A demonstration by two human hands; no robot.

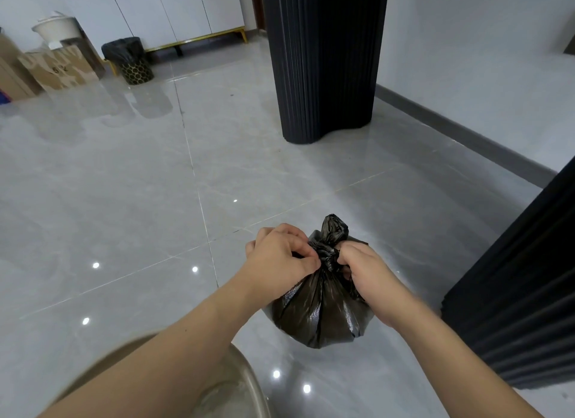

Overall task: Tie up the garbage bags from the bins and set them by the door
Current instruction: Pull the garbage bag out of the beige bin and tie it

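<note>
A small black garbage bag (pixel 322 315), bulging and gathered at the top, sits low in the middle of the view above the grey tiled floor. My left hand (pixel 278 257) pinches the twisted plastic on the knot's left side. My right hand (pixel 364 269) grips the plastic on its right side. A tuft of the bag's neck sticks up behind the knot between both hands. A beige bin (pixel 245 383) with no bag inside stands under my left forearm. Far back on the left stands a second bin (pixel 132 61) with a black liner.
A black ribbed column (pixel 323 59) rises ahead, and another dark ribbed panel (pixel 522 293) stands at the right. Cardboard boxes (pixel 59 67) and a white tub (pixel 56 28) line the far left wall. White cabinets (pixel 174 13) on gold legs stand behind.
</note>
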